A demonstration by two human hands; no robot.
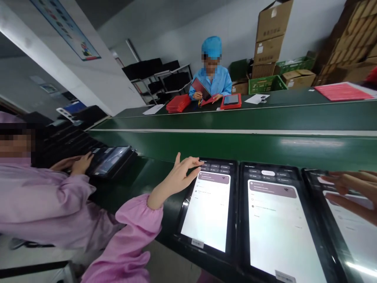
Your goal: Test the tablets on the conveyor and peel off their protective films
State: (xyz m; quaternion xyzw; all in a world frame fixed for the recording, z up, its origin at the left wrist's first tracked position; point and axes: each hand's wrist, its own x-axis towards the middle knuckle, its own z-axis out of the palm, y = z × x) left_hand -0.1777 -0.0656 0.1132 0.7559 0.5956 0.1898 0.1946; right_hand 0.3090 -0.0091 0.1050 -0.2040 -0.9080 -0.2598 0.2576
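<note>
Three black-framed tablets with lit screens lie side by side on the green bench: the left tablet (207, 212), the middle tablet (279, 228) and the right tablet (357, 232). Each screen has a row of dark buttons above a white panel. My left hand (179, 175), in a pink sleeve, reaches over the upper left corner of the left tablet. Its fingers are spread and hold nothing; whether a fingertip touches the glass I cannot tell. Over the top of the right tablet is my right hand (357, 188), fingers stretched out and nothing held, partly cut off by the frame edge.
Behind the tablets rises a green ledge (235, 122). Across it a person in blue (216, 80) handles a dark tablet and red covers, beside a red stack (178, 103). At left, a person in pink (44, 200) has hands on dark stacked devices (113, 159). Cartons (272, 33) stand behind.
</note>
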